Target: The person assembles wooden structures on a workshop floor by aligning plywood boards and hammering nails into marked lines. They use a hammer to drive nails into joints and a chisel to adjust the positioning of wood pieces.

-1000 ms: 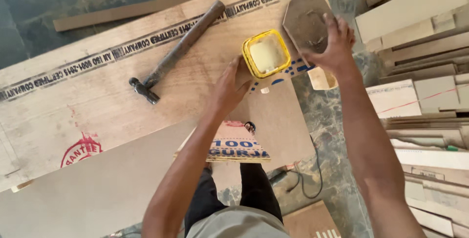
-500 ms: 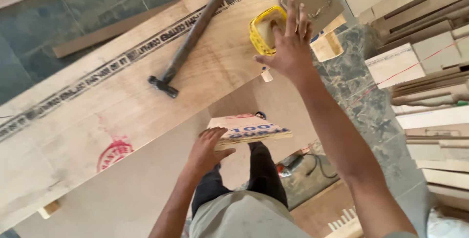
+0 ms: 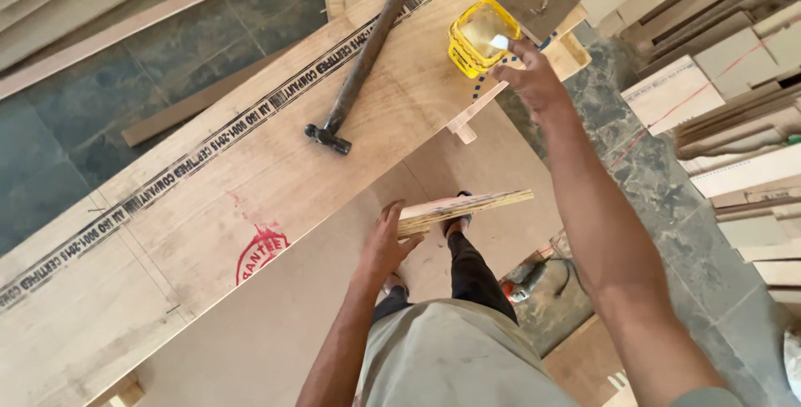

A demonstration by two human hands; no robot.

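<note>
one view, head. left hand [image 3: 385, 244]: clenched on a plywood offcut [image 3: 463, 209], now drawn down off the board [image 3: 250, 165] to waist level. right hand [image 3: 530, 81]: raised since earlier, pinching a small white piece [image 3: 499, 42] over the yellow tub [image 3: 482, 35]. hammer [image 3: 355, 73]: unmoved on board. offcut looks ready for glue.

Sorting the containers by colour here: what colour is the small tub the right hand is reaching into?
Yellow: the tub shows clearly in the head view.
</note>
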